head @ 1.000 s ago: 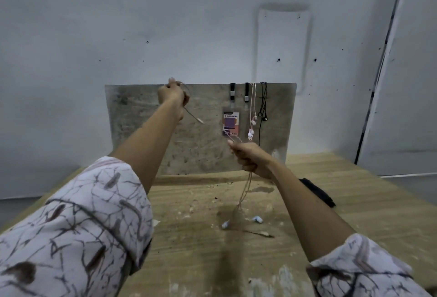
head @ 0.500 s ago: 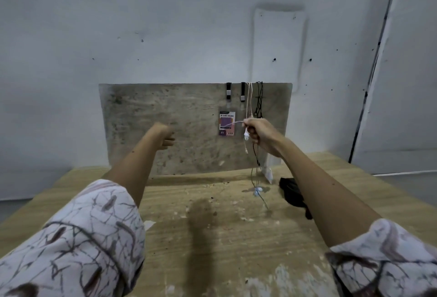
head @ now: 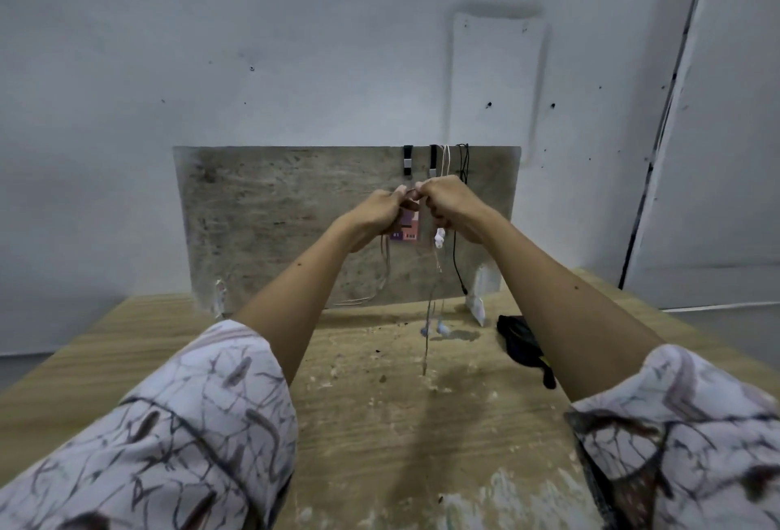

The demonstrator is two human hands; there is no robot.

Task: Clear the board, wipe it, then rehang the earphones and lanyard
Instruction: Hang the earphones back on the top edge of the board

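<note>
A grey, streaked board leans upright against the wall at the table's back. On its top edge hang two black lanyard straps, a white earphone cord and a black earphone cord. A pink and purple card hangs behind my hands. My left hand and my right hand meet in front of the card, both pinching a thin pale earphone cable. It dangles from them to blue-white earbuds just above the table.
The wooden table is scuffed with white paint marks and crumbs. A black cloth lies at the right near the board's white foot. A white panel and door frame stand to the right.
My left hand moved right from the board's middle to meet my right hand. Both now hold the pale cable in front of the card; before, only the right hand held it.
</note>
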